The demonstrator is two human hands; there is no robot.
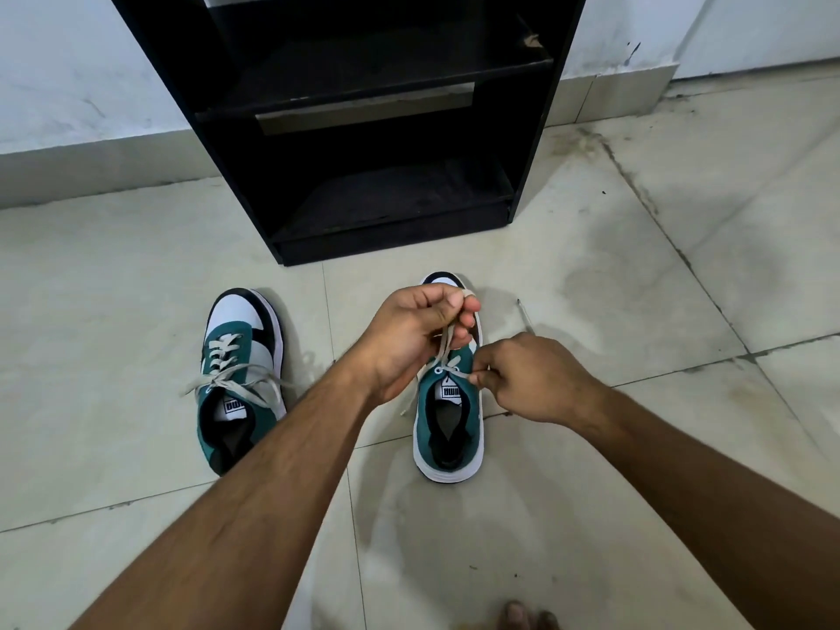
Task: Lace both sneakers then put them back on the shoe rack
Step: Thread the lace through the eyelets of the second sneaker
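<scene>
While the right sneaker [447, 420] sits near the shoe rack [363, 129], the left hand [409, 334] pinches its limp, flat lace [443, 345] taut and the right hand [532, 379] pinches the other end at the eyelet; the lace looks floppy, so grip it near the tips.

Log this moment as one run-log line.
left hand: grip on lace | right hand: grip on lace at eyelet | right sneaker: lacing | left sneaker: laced, floor | shoe rack: no shoes
</scene>
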